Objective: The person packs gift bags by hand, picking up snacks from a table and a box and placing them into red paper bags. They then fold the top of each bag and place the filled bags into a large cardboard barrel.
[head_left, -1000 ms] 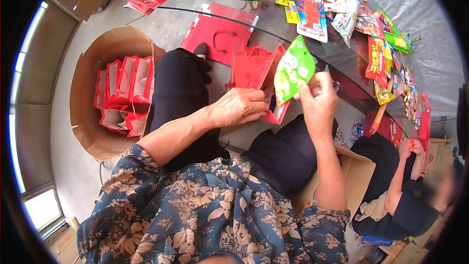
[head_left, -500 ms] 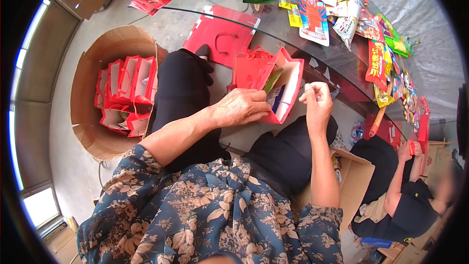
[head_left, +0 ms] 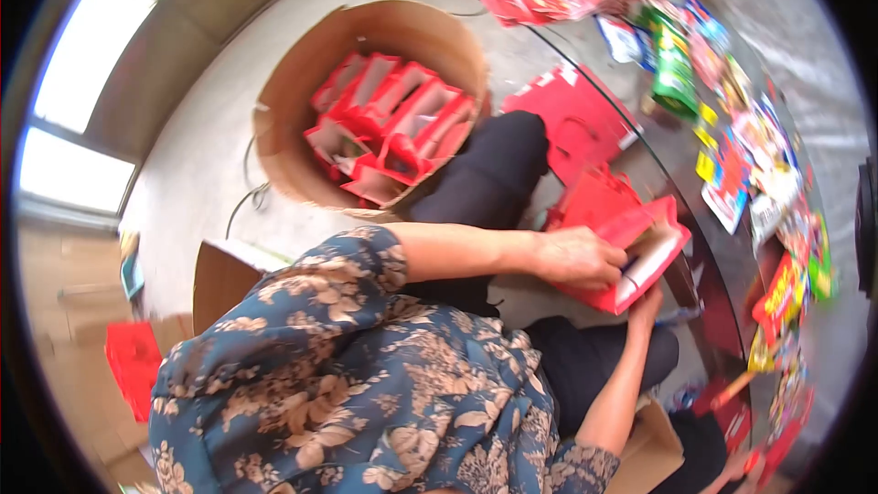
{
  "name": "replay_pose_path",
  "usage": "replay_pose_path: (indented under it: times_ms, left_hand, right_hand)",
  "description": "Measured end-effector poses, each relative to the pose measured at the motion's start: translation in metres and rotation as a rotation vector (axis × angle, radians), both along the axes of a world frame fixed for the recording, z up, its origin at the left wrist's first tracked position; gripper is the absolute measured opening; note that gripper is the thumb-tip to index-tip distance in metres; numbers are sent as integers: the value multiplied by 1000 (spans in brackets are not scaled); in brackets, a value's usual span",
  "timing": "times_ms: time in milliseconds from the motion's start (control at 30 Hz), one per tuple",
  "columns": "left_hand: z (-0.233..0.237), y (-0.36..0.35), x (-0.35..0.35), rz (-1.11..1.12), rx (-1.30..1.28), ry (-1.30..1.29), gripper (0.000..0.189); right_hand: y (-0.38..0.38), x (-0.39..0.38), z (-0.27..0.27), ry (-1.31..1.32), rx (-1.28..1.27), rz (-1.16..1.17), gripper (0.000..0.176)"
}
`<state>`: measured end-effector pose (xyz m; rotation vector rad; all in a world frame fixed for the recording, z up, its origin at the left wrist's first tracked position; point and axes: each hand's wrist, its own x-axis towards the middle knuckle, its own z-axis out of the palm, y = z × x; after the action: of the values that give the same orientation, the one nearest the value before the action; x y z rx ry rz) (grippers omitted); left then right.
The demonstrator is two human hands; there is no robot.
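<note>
Left hand (head_left: 578, 258) of ours has the fingers bent close together, and it seems to grip the red paper bag (head_left: 638, 221) at the side of its mouth. Right hand (head_left: 646, 305) touches the bag's lower end, at about five o'clock of it; its fingertips are mostly behind the paper, so we cannot tell if they pinch. Bag is tilted between both hands, its pale mouth open. For steadying it well, we judge that a light hold is better, with one hand supporting low, because thin walls can crease and a pulled edge may tear. Left forearm reaches across almost level, while right forearm rises from about six o'clock. From the bag, the round carton (head_left: 282, 157) with more red bags (head_left: 373, 114) is toward ten o'clock, and the snack packets (head_left: 675, 64) lie around one to three o'clock.
</note>
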<state>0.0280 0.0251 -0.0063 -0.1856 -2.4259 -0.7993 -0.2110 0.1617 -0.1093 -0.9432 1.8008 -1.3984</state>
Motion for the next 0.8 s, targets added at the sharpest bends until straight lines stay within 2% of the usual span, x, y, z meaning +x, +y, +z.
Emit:
replay_pose_path:
  times_ms: [67,100,200,333,367,400,500,533,567,600,700,733,800]
  left_hand:
    - [-3,7,-3,31,-2,27,11]
    - [-5,11,-3,44,-7,21,12]
    - [-4,20,-3,61,-17,39,13]
    - [-7,18,-3,87,-3,74,11]
    - [-7,17,-1,99,11,72,11]
    - [-5,16,2,109,27,68,11]
    - [2,16,2,136,90,129,17]
    - [5,17,2,165,106,71,21]
    - [8,19,1,177,124,18,25]
    - [11,21,-2,201,140,19,30]
    - [19,25,-12,265,108,-17,30]
    - [18,26,-14,244,150,-38,31]
    - [21,28,-17,249,106,-45,29]
  right_hand:
    - [-2,-10,0,197,111,94,39]
    - [0,-9,0,235,178,65,39]
    - [6,-9,-1,380,154,123,33]
    - [8,15,23,404,189,172,33]
    - [10,7,6,363,190,212,37]
    - [13,5,-1,438,182,234,41]
    - [0,28,20,330,124,380,45]
    - [1,20,-10,-53,116,278,45]
    - [3,18,-6,90,172,376,46]
    - [5,15,-15,144,113,434,46]
    - [7,18,-4,470,206,438,48]
    - [7,17,-13,436,187,389,45]
    - [8,27,26,503,406,388,40]
